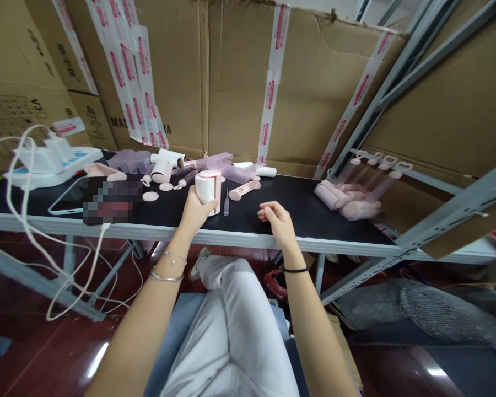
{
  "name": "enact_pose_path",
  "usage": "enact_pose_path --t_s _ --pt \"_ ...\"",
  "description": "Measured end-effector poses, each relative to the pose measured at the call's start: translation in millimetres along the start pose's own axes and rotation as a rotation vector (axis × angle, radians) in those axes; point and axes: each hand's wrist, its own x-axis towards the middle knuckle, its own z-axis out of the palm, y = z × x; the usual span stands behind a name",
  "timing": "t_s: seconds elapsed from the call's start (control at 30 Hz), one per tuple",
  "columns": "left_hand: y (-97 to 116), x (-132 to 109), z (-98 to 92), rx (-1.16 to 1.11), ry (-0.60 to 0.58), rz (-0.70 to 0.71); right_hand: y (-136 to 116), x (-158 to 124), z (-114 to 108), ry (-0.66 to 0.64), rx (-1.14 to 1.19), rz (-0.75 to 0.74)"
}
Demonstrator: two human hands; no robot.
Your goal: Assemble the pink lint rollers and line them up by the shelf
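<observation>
My left hand (pixel 196 212) is closed around a white oval housing with a pink top (pixel 207 190), which stands upright at the black tabletop's front part. A brown-orange strip runs down the housing's right side. Just right of it lies a small screwdriver with a clear handle (pixel 226 207). Beyond that is a pink curved handle-like part (pixel 244 190) with a dark spot at one end. My right hand (pixel 278 218) hovers over the table's front edge, fingers curled in against the thumb. Whatever they may hold is too small or hidden to make out.
Loose white, pink and translucent purple parts (pixel 219 164) lie along the back. To the left are a phone (pixel 70 196), a power strip (pixel 58 165) and white cables (pixel 27 204). Several pink assembled pieces (pixel 349 201) sit right, beside a metal shelf post (pixel 421 218). Cardboard (pixel 240 82) walls the back.
</observation>
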Motion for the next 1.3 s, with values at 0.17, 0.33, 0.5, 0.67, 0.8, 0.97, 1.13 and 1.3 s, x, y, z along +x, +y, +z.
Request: enact_pose_path --t_s 0.17,0.33,0.5,0.67,0.8,0.97,1.13,1.3 --pt "15 -12 4.4 0.223 -0.141 0.086 -5 -1 4 -0.062 -0.167 -0.074" --pt "34 -34 41.6 0.099 -0.346 0.152 -6 -1 2 -0.186 -0.153 -0.127" --pt "44 -32 88.7 0.193 -0.481 0.337 6 0 -4 -0.002 -0.003 -0.074" --pt "45 27 97.4 0.463 -0.408 0.444 10 21 -12 0.234 -0.004 -0.033" --pt "39 81 100.6 0.657 -0.409 0.255 12 67 -26 0.289 -0.184 -0.057" --pt "26 97 115.7 0.862 -0.535 0.011 27 105 -34 0.355 -0.230 0.110" --pt "5 92 121.0 0.668 -0.437 -0.045 35 98 -34 0.226 -0.274 0.018" --pt "-2 91 125.6 0.278 -0.294 -0.036 31 93 -33 0.146 -0.248 -0.105"
